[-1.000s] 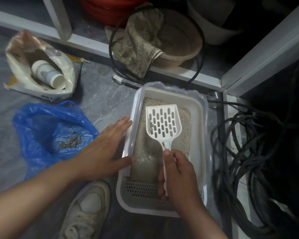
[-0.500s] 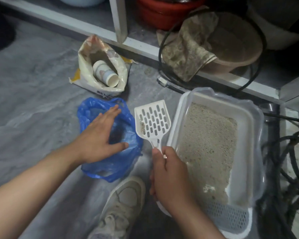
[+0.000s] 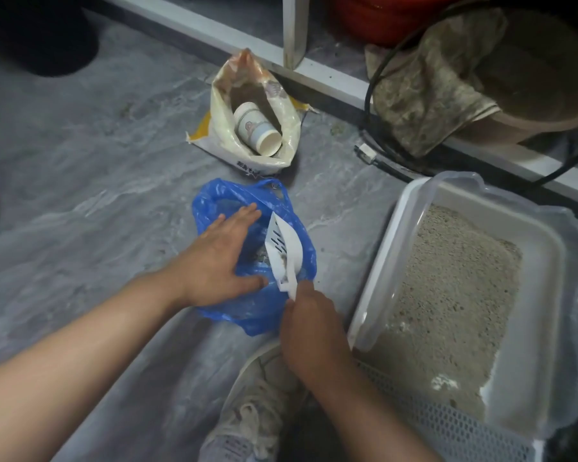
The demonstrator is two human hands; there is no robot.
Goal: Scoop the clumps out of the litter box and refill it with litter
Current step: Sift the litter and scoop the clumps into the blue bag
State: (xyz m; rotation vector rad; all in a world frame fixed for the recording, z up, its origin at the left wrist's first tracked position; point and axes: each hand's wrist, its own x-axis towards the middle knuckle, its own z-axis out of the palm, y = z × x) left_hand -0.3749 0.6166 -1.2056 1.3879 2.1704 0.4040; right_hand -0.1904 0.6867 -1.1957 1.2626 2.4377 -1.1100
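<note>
My right hand (image 3: 309,323) grips the handle of a white slotted scoop (image 3: 282,251), tipped on its side over the open blue plastic bag (image 3: 301,258) on the floor. Small clumps cling to the scoop's lower end. My left hand (image 3: 219,260) lies flat with straight fingers on the bag's left side, holding it spread. The white litter box (image 3: 544,241) stands to the right, half filled with beige litter (image 3: 447,281), with a mesh step at its near end. An open litter sack (image 3: 282,105) with a paper cup (image 3: 256,130) inside lies behind the blue bag.
My white sneaker (image 3: 264,405) is on the grey floor below the bag. A white frame rail (image 3: 331,80) runs along the back, with a brown basin (image 3: 548,85), a dirty rag (image 3: 424,95) and black cables (image 3: 387,161) behind it.
My right hand carried the scoop from above the litter box leftward to the blue bag and tipped it sideways. My left hand left the box rim and settled on the bag.
</note>
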